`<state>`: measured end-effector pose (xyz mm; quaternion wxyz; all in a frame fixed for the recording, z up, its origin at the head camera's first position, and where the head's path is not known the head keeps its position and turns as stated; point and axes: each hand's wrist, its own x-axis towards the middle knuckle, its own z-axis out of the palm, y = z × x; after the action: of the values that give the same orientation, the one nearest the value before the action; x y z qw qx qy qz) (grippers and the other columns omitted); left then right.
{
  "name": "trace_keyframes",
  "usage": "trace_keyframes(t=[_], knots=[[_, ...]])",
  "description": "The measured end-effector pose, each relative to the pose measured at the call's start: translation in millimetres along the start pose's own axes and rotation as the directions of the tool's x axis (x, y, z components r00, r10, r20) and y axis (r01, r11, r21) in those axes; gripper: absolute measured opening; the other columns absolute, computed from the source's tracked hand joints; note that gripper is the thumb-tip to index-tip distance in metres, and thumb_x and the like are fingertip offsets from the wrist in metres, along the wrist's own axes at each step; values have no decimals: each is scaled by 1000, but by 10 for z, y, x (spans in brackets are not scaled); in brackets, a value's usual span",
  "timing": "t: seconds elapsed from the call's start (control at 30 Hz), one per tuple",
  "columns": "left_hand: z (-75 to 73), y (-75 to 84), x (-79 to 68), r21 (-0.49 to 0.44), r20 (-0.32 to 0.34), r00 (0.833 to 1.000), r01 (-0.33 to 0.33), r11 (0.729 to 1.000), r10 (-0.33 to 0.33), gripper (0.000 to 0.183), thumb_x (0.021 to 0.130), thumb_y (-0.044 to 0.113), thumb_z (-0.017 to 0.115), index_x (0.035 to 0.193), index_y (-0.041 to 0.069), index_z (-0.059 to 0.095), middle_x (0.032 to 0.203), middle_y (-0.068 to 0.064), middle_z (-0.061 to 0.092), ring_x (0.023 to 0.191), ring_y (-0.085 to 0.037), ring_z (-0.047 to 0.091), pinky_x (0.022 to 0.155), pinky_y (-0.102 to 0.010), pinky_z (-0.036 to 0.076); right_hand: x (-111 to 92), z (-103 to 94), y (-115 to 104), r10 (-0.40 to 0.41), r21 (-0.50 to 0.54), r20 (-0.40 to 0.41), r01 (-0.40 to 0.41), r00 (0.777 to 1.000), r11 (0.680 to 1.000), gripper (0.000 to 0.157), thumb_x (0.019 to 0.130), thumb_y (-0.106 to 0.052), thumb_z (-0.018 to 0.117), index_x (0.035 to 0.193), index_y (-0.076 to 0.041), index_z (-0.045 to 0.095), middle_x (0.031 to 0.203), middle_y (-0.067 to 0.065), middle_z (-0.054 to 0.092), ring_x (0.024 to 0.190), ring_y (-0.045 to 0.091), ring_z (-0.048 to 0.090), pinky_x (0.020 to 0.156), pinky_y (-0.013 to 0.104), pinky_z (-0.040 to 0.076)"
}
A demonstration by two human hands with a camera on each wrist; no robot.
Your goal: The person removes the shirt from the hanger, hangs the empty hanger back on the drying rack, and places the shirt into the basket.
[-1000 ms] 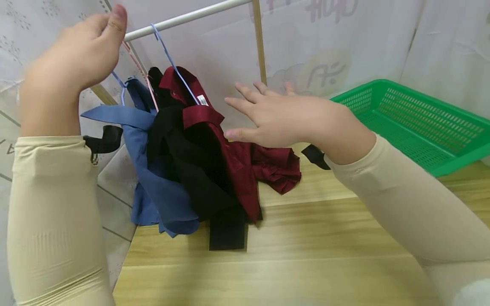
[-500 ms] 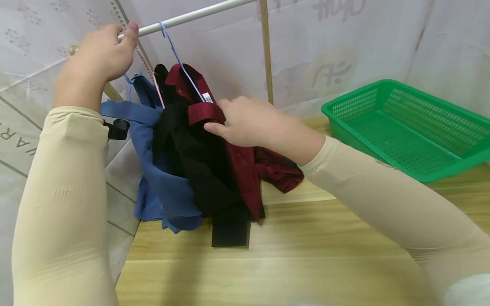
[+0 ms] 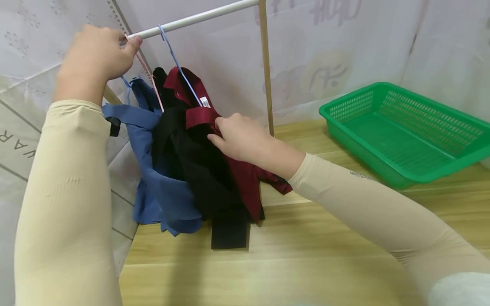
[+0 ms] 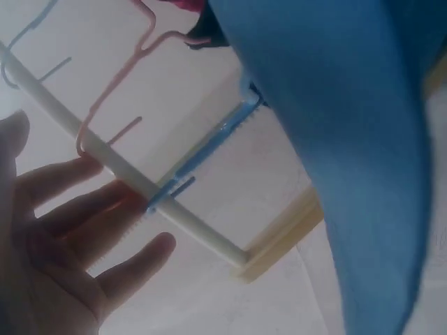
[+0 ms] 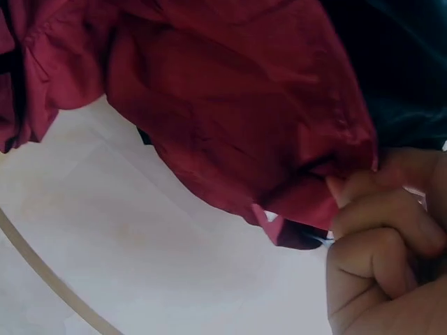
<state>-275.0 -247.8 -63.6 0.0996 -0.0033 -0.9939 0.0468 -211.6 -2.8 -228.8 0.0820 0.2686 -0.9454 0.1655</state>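
On the white rail (image 3: 199, 18) hang a blue shirt (image 3: 153, 178), a black garment (image 3: 199, 170) and a dark red shirt (image 3: 239, 178). My left hand (image 3: 95, 57) is at the rail's left end. Its fingers, loosely extended in the left wrist view, touch the rail by the hooks of the pink hanger (image 4: 115, 84) and a blue hanger (image 4: 216, 139). My right hand (image 3: 246, 138) pinches the dark red shirt beside its collar, as the right wrist view shows (image 5: 380, 230). Another blue hanger (image 3: 174, 59) carries this shirt. The fabric in the fingers is partly hidden.
A green perforated basket (image 3: 367, 155) stands on the wooden table (image 3: 325, 255) at the right. The rack's wooden post (image 3: 266, 68) rises behind the clothes. Patterned cloth (image 3: 298, 63) covers the wall behind.
My right hand, spread and apart from the clothes a second ago, has moved left and pinched the dark red shirt near its collar. My left hand has stayed around the rail's left end.
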Motion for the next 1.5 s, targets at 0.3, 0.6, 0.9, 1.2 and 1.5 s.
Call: trace_keyframes(t=[0.3,0.6,0.9,1.2,1.5], knots=[[-54,115,103,92,-85,996,15,996,-7,67,100,50,34,112,-10,62,108,-31,53,96,-48,44,81,-59,48,13,78,80,-3,83,-72,9,997,997,30,96,-24,46,68,-12,47,60,0,40,51,12,33,44,26,32],[-68,120,102,131,-122,992,26,991,-10,57,99,39,36,106,-11,62,99,-30,55,90,-46,45,76,-56,49,20,65,61,38,120,-95,-26,995,992,26,97,-25,46,77,-11,52,63,4,49,50,14,45,46,27,42],[-80,173,101,133,-140,990,19,991,0,56,97,39,36,94,-11,61,100,-30,53,97,-49,43,92,-61,47,20,26,101,35,210,-71,-19,997,977,26,102,-25,48,84,-8,55,66,6,58,52,13,60,58,23,49],[-82,153,85,103,-148,989,13,995,2,55,96,35,37,100,-12,64,92,-29,56,91,-46,42,87,-59,48,-61,-117,65,69,482,-38,-42,997,875,20,100,-22,55,98,-2,61,62,6,64,44,9,64,51,23,54],[-78,135,64,123,-157,988,21,992,-1,54,96,34,37,103,-12,63,95,-30,55,92,-47,42,89,-59,48,-109,-239,37,57,525,-81,-6,995,851,22,101,-20,54,107,-1,62,62,6,65,44,10,63,51,24,55]])
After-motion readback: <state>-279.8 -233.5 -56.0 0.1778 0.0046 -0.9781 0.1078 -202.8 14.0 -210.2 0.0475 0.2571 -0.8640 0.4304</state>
